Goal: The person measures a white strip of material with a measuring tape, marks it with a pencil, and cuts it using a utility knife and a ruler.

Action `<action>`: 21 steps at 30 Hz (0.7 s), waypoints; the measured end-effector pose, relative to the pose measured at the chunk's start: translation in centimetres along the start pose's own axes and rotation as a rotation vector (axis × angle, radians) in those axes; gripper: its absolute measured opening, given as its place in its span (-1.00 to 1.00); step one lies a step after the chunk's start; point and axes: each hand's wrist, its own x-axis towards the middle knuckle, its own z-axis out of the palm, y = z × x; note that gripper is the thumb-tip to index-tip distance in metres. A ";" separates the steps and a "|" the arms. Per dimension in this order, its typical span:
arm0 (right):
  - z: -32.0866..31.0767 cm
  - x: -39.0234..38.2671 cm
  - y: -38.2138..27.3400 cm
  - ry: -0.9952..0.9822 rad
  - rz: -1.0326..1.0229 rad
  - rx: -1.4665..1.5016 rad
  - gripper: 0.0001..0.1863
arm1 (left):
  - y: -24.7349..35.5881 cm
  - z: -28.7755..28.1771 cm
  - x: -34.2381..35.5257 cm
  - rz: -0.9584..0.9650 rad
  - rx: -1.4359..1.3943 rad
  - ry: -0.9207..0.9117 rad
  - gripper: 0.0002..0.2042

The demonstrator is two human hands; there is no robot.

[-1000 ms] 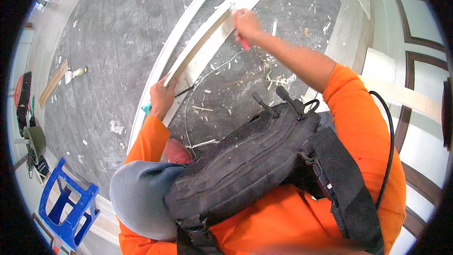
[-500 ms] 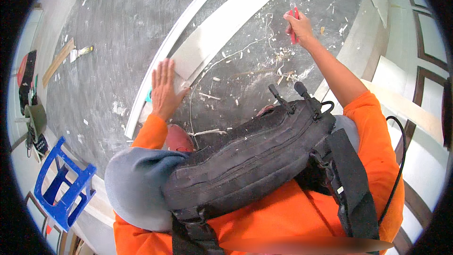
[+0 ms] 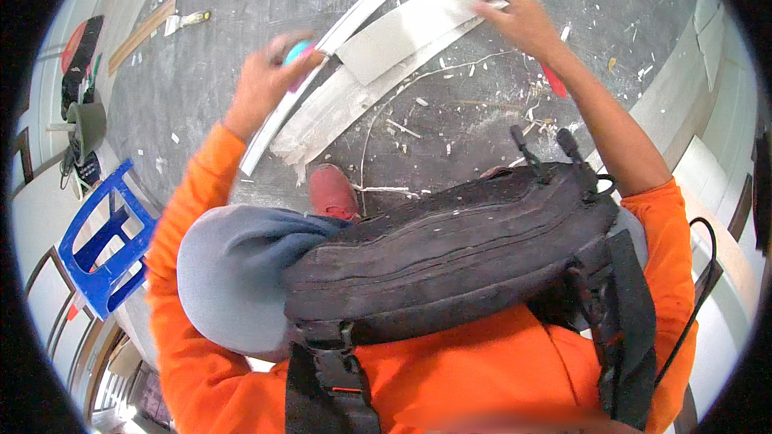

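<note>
My left hand (image 3: 269,80), slightly blurred, is closed around a small round teal and pink object (image 3: 297,51) whose kind I cannot make out. It is held over a long narrow white strip (image 3: 354,20) on the dark floor. Beside that strip lies a wider pale board strip (image 3: 322,108), with a loose grey piece (image 3: 382,50) on top. My right hand (image 3: 519,20) hovers over the pale strip, fingers bent and apart, with nothing visible in them. On the floor, partly hidden by my right forearm, is a red-handled cutter (image 3: 555,80).
White scraps and a thin pale cord (image 3: 402,84) litter the floor. At left are a putty knife (image 3: 186,22), a wooden strip (image 3: 143,34), a bucket (image 3: 84,128) and a blue plastic stool (image 3: 108,241). My red shoe (image 3: 332,191) is beside the strips. A black bag (image 3: 450,257) crosses my front.
My right hand has let go of the red cutter and moved left over the pale strip. My left hand has lifted off the strips, now holding the teal and pink object.
</note>
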 end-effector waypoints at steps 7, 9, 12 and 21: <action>0.2 5.3 -14.1 0.155 -0.240 0.375 -0.32 | 20.6 -4.7 4.7 0.468 0.111 -0.157 -0.58; -2.7 5.4 -16.4 0.232 -0.182 0.184 -0.34 | 21.9 -3.6 5.2 0.520 0.145 -0.107 -0.60; -4.5 4.6 -16.0 0.388 -0.295 0.029 -0.46 | 23.0 -1.2 5.5 0.488 -0.165 -0.168 -0.61; -1.5 1.0 -8.6 0.441 -0.268 -0.032 -0.35 | 18.8 5.6 10.1 0.493 0.264 0.006 -0.63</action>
